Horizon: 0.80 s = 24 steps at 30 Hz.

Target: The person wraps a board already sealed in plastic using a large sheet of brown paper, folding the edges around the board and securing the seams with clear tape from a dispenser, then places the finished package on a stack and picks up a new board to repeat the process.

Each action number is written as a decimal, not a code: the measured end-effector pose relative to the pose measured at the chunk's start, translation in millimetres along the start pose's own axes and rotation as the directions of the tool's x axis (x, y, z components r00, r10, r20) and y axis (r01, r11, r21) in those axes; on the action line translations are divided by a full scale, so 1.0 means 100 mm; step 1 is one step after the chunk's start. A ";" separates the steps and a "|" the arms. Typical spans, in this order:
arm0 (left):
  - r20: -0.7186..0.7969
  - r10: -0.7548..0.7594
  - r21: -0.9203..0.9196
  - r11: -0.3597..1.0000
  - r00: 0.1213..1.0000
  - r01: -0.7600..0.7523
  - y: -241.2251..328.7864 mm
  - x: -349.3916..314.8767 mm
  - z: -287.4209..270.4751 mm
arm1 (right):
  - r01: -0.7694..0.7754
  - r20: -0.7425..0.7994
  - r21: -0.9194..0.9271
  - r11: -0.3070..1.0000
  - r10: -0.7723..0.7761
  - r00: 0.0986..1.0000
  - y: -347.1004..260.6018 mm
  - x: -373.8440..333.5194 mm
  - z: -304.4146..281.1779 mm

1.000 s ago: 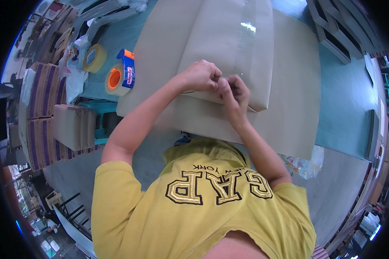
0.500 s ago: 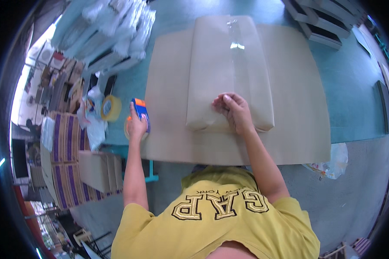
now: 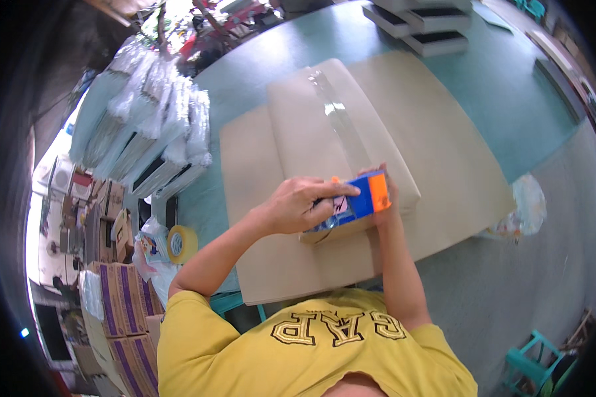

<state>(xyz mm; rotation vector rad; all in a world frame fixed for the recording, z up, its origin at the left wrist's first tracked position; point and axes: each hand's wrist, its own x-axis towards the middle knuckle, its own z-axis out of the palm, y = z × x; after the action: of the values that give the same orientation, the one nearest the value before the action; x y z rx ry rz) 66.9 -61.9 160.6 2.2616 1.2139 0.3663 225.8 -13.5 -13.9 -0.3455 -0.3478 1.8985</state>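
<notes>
My left hand (image 3: pixel 298 206) is closed round a blue and orange tape dispenser (image 3: pixel 361 198), held over the near end of a parcel (image 3: pixel 298 109) wrapped in brown paper. A strip of shiny clear tape (image 3: pixel 334 109) runs lengthwise along the parcel's top. Close by the dispenser's orange end is my right hand (image 3: pixel 389 192); most of its fingers are hidden behind the dispenser. Under the parcel lies a large flat sheet of brown paper (image 3: pixel 444 132) on the green table (image 3: pixel 510 126).
Plastic-wrapped flat pieces (image 3: pixel 146 126) are stacked at the left. A yellowish tape roll (image 3: pixel 182 244) sits near the left table edge. Pale boxes (image 3: pixel 434 33) stand at the far right, and a plastic bag (image 3: pixel 528 205) hangs at the right edge. Cartons (image 3: pixel 122 298) are piled lower left.
My left hand has brought the tape dispenser from the table's left side across to the parcel's near end. My right hand has moved slightly right and lower. The view has turned.
</notes>
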 end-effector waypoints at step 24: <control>0.280 -0.258 0.093 0.966 0.925 0.242 -0.30 0.31 -0.02 | -0.236 0.089 -0.853 -0.466 -0.575 0.814 -0.77 -0.26 0.22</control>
<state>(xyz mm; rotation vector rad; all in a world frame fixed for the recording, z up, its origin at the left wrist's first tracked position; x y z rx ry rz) 62.9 -22.1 144.1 2.0807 1.3455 -0.0968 291.7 -13.6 39.1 -1.8421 -1.6632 0.2765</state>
